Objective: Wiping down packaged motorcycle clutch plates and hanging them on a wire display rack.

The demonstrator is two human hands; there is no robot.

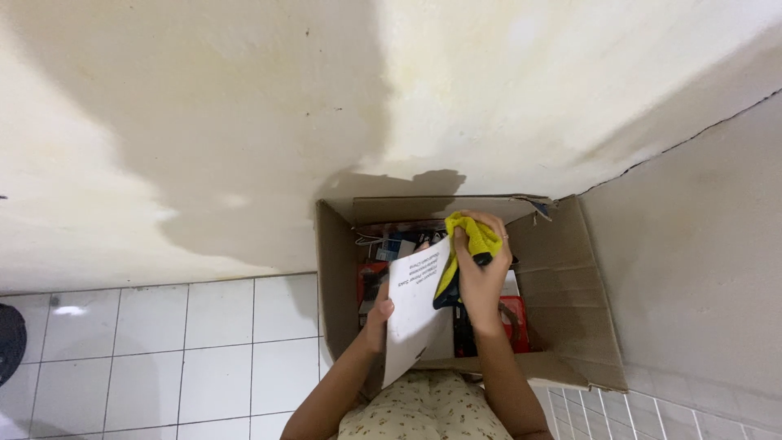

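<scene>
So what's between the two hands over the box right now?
In the head view, a white printed sheet spans between them: the left hand grips its lower edge, while the right hand holds a yellow cloth beside it.

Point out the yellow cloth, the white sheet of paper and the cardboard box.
yellow cloth [476, 235], head view, upper bunched folds.
white sheet of paper [414, 314], head view, blank middle.
cardboard box [570, 285], head view, inner right wall.

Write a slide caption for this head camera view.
Over an open brown cardboard box, the left hand holds a white printed paper sheet while the right hand grips a yellow cloth.
</scene>
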